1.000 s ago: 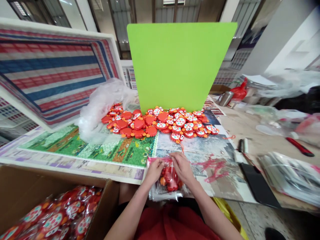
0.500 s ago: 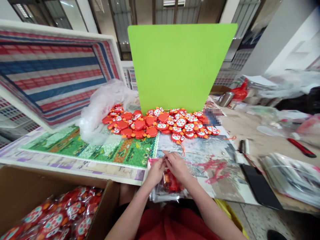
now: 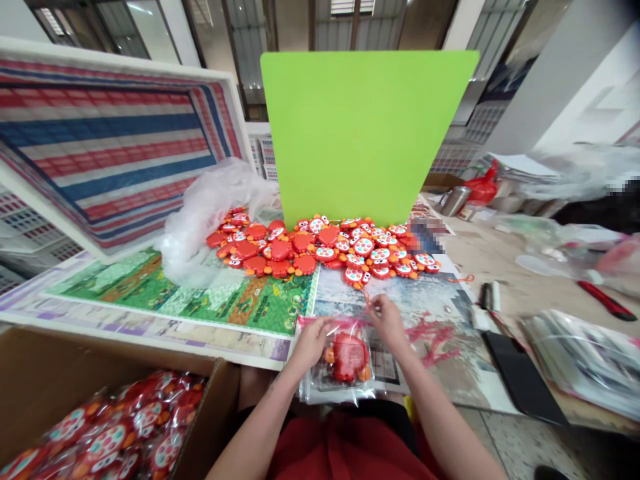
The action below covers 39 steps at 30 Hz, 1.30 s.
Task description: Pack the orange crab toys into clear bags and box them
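A clear plastic bag with a pink strip along its top lies at the table's near edge. Inside it is a red crab-shaped toy with orange claws, back side up. My left hand grips the bag's upper left edge, fingers closed on it. At the upper right end of the pink strip, my right hand has thumb and fingers pinched together; the exact grip point is small and partly hidden. More clear bags seem to lie underneath. Just beyond my hands is a pile of loose red crab toys, some with orange cord loops.
A cardboard box of bagged toys stands at lower left. A green board rises behind the pile, beside a striped-lined crate. Pink strips, a black phone-like slab and a red cutter lie to the right.
My hands were together over the bag's top; now my right hand has moved right and up, away from the left. The bagged toy shows more fully.
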Available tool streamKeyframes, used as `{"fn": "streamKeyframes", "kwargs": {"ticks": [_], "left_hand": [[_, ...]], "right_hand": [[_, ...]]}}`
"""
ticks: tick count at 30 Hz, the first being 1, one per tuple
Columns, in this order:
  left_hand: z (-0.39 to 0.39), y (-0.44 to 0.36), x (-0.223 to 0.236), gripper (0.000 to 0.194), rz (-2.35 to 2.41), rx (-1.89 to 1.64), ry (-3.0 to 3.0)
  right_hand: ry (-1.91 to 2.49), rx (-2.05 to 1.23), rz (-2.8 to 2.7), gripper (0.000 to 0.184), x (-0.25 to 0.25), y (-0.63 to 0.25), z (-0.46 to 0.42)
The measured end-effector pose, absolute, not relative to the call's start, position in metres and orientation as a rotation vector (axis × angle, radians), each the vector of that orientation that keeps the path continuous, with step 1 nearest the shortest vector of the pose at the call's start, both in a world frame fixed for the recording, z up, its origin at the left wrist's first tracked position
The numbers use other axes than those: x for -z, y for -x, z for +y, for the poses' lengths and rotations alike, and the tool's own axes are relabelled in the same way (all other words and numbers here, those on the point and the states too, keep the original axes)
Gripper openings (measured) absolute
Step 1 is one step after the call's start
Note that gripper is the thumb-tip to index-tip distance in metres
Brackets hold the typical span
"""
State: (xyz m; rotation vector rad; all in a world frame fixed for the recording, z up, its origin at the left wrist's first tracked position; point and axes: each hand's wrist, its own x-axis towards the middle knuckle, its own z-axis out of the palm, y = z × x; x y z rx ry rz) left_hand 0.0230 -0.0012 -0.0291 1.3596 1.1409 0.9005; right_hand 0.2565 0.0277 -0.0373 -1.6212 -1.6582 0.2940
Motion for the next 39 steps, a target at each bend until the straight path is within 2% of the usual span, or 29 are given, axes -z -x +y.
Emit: {"fn": "streamKeyframes", "kwargs": {"ticks": [2,4,7,9,11,16,19,23,28,35,39], "left_hand": [[0.002,-0.02,0.038,0.029,1.143,-0.896,-1.164],[0.004,-0.017,0.043,0.031,1.138,-0.897,-1.04],[0.008,-0.016,0.045,0.036,1.131,-0.914,-0.986],[0.009,-0.016,0.042,0.038,1.09,-0.912,-0.991],[0.008,-0.018,0.038,0.038,1.05,-0.909,-0.994],[0.005,-0.018,0.028,0.039,1.017,-0.921,-0.983],[0.003,-0.013,0.025,0.043,0.982,-0.899,-0.953],[0.003,-0.008,0.022,0.048,0.965,-0.864,-0.857],[0.002,-0.01,0.019,0.022,0.962,-0.931,-0.783],[0.001,-0.012,0.007,0.037,1.016,-1.008,-0.912],[-0.001,0.009,-0.022,0.058,1.131,-1.039,-1.001]], "right_hand": [[1.876,-0.125,-1.673,0.014,0.049,-0.305,0.024],[2.041,0.007,-1.689,0.021,0.055,-0.346,0.016],[2.045,0.205,-1.677,0.028,0.048,-0.374,0.003],[1.97,0.227,-1.635,0.034,0.038,-0.364,-0.001],[1.884,0.034,-1.619,0.035,0.03,-0.336,-0.003],[1.498,-0.975,-1.623,0.029,0.027,-0.255,-0.007],[1.361,-1.284,-1.406,0.028,0.03,-0.237,-0.008],[1.271,-1.37,-1.209,0.031,0.029,-0.244,-0.006],[1.286,-1.381,-1.154,0.022,0.031,-0.256,-0.005],[1.271,-1.191,-1.435,0.025,0.034,-0.247,-0.002],[1.228,-1.008,-1.569,0.024,0.042,-0.243,0.029]]}}
